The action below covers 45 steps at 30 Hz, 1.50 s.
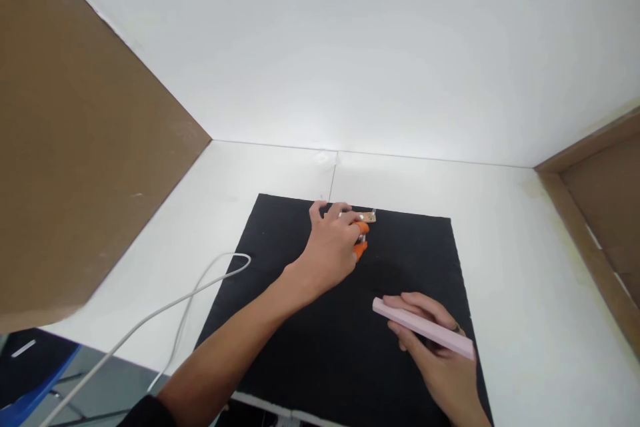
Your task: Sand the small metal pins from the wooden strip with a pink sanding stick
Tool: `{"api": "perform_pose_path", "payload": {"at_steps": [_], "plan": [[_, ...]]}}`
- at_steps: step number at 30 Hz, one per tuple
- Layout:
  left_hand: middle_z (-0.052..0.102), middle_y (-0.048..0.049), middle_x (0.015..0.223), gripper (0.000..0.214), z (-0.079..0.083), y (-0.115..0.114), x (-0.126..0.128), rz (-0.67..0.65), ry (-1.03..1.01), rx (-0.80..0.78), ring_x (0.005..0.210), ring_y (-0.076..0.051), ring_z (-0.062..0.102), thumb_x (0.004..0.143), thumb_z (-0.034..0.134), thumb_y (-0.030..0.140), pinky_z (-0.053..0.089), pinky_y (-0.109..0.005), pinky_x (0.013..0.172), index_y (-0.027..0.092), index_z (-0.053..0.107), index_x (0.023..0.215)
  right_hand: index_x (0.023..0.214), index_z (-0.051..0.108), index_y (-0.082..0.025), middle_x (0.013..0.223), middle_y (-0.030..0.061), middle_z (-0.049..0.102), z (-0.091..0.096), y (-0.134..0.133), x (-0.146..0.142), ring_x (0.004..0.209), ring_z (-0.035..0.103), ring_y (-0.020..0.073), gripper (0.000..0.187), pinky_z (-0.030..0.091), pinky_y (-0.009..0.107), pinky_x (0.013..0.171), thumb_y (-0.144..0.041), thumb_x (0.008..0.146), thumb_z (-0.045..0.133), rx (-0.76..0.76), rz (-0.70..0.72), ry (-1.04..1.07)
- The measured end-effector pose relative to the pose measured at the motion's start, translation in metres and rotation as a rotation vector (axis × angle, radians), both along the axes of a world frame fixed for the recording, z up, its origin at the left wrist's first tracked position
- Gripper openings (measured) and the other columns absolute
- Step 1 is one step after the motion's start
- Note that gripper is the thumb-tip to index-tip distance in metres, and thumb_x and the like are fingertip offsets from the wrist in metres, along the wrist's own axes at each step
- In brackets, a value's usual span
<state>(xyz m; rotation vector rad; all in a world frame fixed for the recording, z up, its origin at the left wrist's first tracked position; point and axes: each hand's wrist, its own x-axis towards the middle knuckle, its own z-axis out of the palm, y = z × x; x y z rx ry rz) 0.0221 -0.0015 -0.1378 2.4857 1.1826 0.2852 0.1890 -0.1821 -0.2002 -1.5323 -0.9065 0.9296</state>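
Note:
My left hand (333, 243) reaches to the far edge of the black mat (330, 360), its fingers curled. An orange piece (361, 251) with a bit of metal shows at its thumb and index finger; the hand covers the rest, so its kind is unclear. Just past the fingertips lies a narrow tan strip (369, 217) with small shiny metal fittings, partly hidden by those fingers. Nearer the front right, my right hand (443, 363) is closed around a flat, pale pink slab-like block (425, 327), tilted with its narrow edge upward above the mat.
A white cable (165, 307) loops across the white table (195, 213) onto the mat's left edge. Brown board (100, 127) walls the left side, a white panel (350, 53) stands behind, and a brown wooden frame (590, 240) borders the right.

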Motion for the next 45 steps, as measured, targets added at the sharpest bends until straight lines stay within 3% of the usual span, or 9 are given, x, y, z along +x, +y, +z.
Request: {"api": "perform_pose_path", "payload": {"at_steps": [5, 9, 13, 20, 26, 33, 45], "plan": [[0.083, -0.0051, 0.112, 0.007, 0.001, -0.041, -0.04, 0.032, 0.027, -0.1, 0.118, -0.03, 0.067, 0.093, 0.077, 0.015, 0.028, -0.062, 0.113, 0.021, 0.075, 0.095, 0.117, 0.073, -0.025, 0.109, 0.0101, 0.086, 0.009, 0.0, -0.003, 0.057, 0.07, 0.0158, 0.043, 0.065, 0.029, 0.053, -0.049, 0.085, 0.089, -0.03, -0.083, 0.007], [0.082, -0.0042, 0.11, 0.008, -0.009, -0.069, -0.059, 0.114, 0.035, -0.137, 0.118, -0.03, 0.068, 0.093, 0.078, 0.016, 0.028, -0.063, 0.112, 0.022, 0.075, 0.097, 0.115, 0.074, -0.024, 0.105, 0.0109, 0.086, 0.008, 0.003, -0.002, 0.058, 0.07, 0.0171, 0.044, 0.064, 0.03, 0.051, -0.047, 0.082, 0.091, 0.0, -0.086, 0.002], [0.081, -0.0068, 0.116, 0.012, -0.024, -0.084, -0.062, 0.202, 0.032, -0.14, 0.123, -0.033, 0.065, 0.095, 0.078, 0.02, 0.027, -0.065, 0.114, 0.023, 0.075, 0.106, 0.115, 0.074, -0.023, 0.104, 0.0121, 0.086, 0.004, 0.005, 0.0, 0.056, 0.069, 0.017, 0.044, 0.063, 0.03, 0.049, -0.045, 0.081, 0.092, 0.027, -0.091, -0.008], [0.075, -0.0147, 0.135, 0.05, -0.031, -0.097, -0.071, 0.292, 0.008, -0.125, 0.133, -0.037, 0.061, 0.093, 0.082, 0.027, 0.029, -0.067, 0.117, 0.021, 0.065, 0.14, 0.116, 0.073, -0.023, 0.109, 0.0115, 0.086, 0.004, 0.005, 0.0, 0.058, 0.068, 0.0156, 0.045, 0.063, 0.029, 0.052, -0.043, 0.081, 0.093, 0.019, -0.091, -0.015], [0.069, -0.0127, 0.151, 0.028, -0.034, -0.106, -0.088, 0.295, -0.025, -0.135, 0.152, -0.041, 0.048, 0.095, 0.082, 0.029, 0.023, -0.071, 0.121, 0.026, 0.076, 0.122, 0.117, 0.073, -0.022, 0.109, 0.0122, 0.085, 0.004, 0.005, -0.001, 0.058, 0.067, 0.0153, 0.048, 0.062, 0.03, 0.052, -0.043, 0.079, 0.094, 0.015, -0.078, -0.011], [0.064, -0.0115, 0.159, 0.016, -0.052, -0.104, -0.081, 0.281, -0.098, -0.146, 0.161, -0.043, 0.04, 0.097, 0.082, 0.031, 0.017, -0.077, 0.125, 0.028, 0.081, 0.112, 0.116, 0.073, -0.022, 0.109, 0.0127, 0.085, 0.0, 0.005, 0.0, 0.058, 0.067, 0.016, 0.05, 0.061, 0.031, 0.053, -0.045, 0.078, 0.095, 0.001, -0.066, 0.0], [0.065, -0.0124, 0.158, 0.014, -0.063, -0.106, -0.081, 0.258, -0.184, -0.082, 0.162, -0.044, 0.039, 0.1, 0.079, 0.03, 0.017, -0.078, 0.125, 0.027, 0.083, 0.113, 0.116, 0.072, -0.023, 0.108, 0.0125, 0.086, -0.002, 0.008, -0.006, 0.053, 0.064, 0.0127, 0.049, 0.06, 0.027, 0.052, -0.045, 0.079, 0.094, -0.032, -0.015, -0.015]]}}
